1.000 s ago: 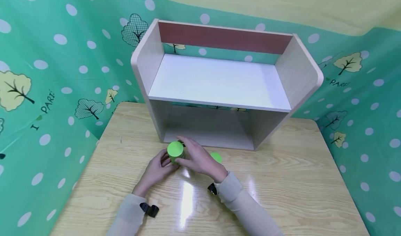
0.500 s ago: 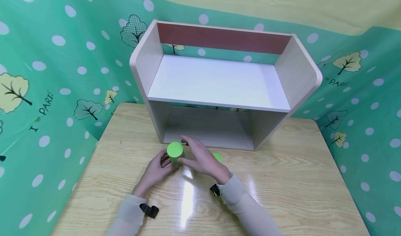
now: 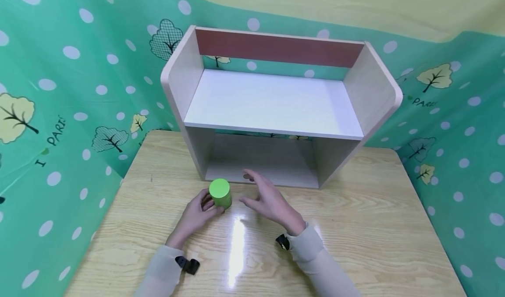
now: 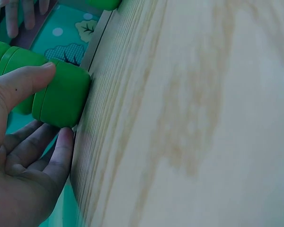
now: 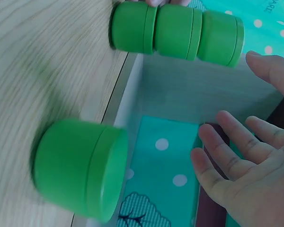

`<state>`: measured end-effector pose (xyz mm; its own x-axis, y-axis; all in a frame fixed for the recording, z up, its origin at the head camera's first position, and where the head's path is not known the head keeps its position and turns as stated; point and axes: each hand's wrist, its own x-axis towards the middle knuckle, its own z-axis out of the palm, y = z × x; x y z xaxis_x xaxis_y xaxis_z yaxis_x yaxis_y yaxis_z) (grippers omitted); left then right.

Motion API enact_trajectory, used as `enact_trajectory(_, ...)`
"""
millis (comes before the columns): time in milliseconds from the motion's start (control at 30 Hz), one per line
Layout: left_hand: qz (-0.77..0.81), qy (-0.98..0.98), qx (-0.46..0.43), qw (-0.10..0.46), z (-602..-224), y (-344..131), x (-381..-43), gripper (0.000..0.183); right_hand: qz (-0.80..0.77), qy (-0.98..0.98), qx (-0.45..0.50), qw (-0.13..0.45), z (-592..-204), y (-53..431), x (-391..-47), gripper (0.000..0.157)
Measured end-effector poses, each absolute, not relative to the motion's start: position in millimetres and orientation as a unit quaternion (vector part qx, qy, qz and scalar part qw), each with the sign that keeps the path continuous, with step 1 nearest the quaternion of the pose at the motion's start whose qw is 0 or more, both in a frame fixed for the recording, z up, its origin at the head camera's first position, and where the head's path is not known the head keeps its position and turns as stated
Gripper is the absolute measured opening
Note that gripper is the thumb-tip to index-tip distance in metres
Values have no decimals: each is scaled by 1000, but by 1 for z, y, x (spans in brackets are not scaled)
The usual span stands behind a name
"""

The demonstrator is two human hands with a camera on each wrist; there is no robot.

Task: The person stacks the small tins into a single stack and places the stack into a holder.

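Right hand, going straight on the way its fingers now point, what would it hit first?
The right hand would most likely meet the shelf at its lower opening, though depth is unclear; the green stack stands left of that line.

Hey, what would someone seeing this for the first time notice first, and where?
Probably the bright green stack of three containers, upright on the table, its lower part held by the left hand. Next, the large pale shelf unit standing behind it. The right wrist view also shows a separate green container on the table, near the right hand.
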<state>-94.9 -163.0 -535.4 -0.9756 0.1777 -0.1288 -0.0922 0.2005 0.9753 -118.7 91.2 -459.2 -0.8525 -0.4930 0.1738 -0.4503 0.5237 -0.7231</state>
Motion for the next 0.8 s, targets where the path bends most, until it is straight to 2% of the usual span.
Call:
enact_trajectory(233,621,775,28,111,-509,-161,-88,69,-404,877,-259,11,-465,105,-117,78)
enact_trajectory(800,628,768,28,121,-506,-161,-88,70,-429,880,-204,5,-485,137,-108,75)
